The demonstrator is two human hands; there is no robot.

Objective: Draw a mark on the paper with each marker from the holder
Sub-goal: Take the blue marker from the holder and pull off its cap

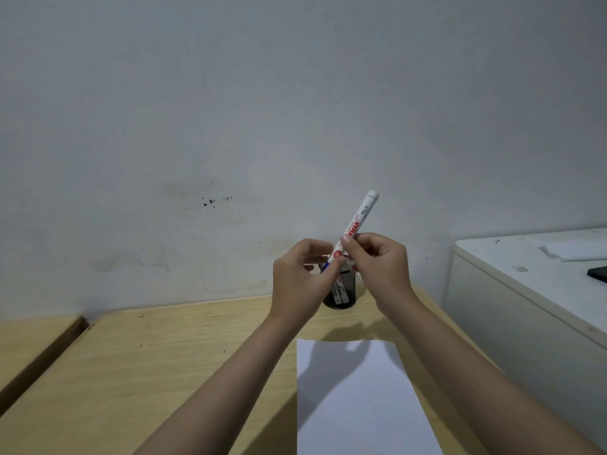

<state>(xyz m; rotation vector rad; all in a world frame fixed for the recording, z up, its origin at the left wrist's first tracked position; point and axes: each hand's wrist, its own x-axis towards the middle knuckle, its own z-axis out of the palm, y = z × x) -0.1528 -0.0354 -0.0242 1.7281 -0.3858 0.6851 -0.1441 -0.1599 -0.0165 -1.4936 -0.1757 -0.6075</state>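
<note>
Both hands hold one white marker (pixel 359 218) with red lettering, tilted up to the right above the holder. My right hand (pixel 377 264) grips its barrel near the middle. My left hand (pixel 300 274) pinches its lower end, where a blue cap shows between the fingers. Behind the hands stands the black mesh holder (pixel 341 290) at the back of the desk, with white markers inside. A blank white sheet of paper (pixel 358 399) lies on the wooden desk in front of it, shadowed by my arms.
The wooden desk (pixel 164 362) meets a grey wall at the back. A second wooden surface (pixel 29 343) lies at the left across a gap. A white cabinet (pixel 525 290) stands at the right with a dark object on top.
</note>
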